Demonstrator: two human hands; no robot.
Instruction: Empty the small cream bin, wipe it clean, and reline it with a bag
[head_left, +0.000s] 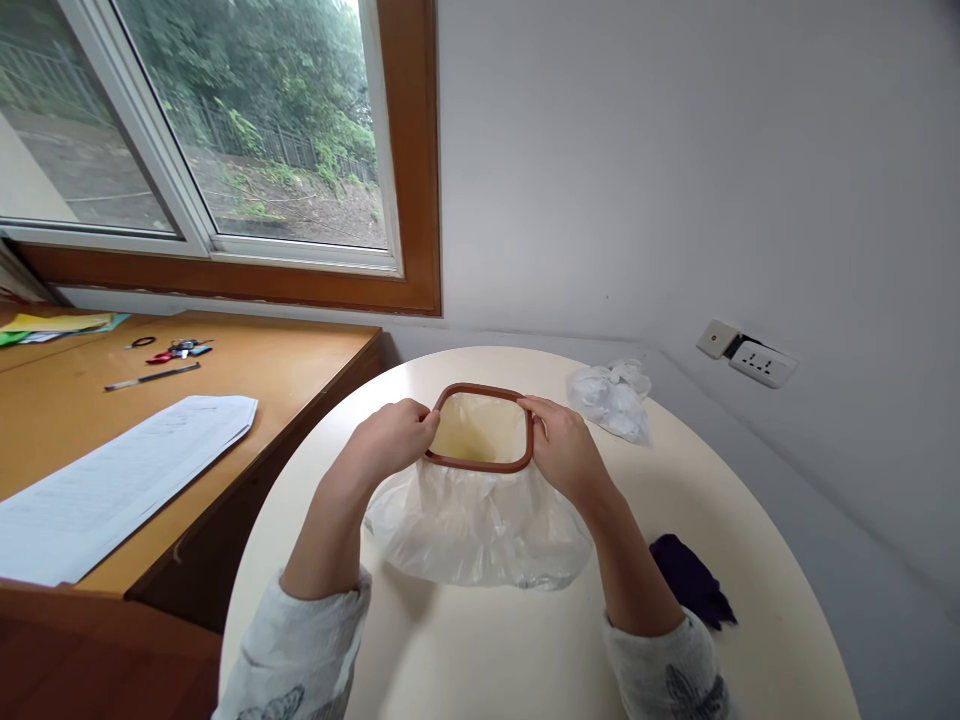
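A trash can lined with a translucent white garbage bag (pixel 487 535) stands on the round cream table (pixel 480 660). Its brown rim ring (pixel 480 465) sits over the bag at the mouth, and the bag's skirt hangs down loosely outside. At the ring's left side, my left hand (pixel 394 438) grips it between thumb and curled fingers. My right hand (pixel 562 440) grips the right side, its index finger lying along the top corner. The can's outer walls are hidden by the bag; a pale yellowish inside shows through the opening.
Behind my right hand lies a crumpled white plastic bag (pixel 611 397). A dark purple cloth (pixel 694 580) rests near my right forearm. The wooden desk at left holds papers (pixel 135 480), a pen (pixel 152 377) and keys (pixel 182 348). A wall socket (pixel 763 362) is at right.
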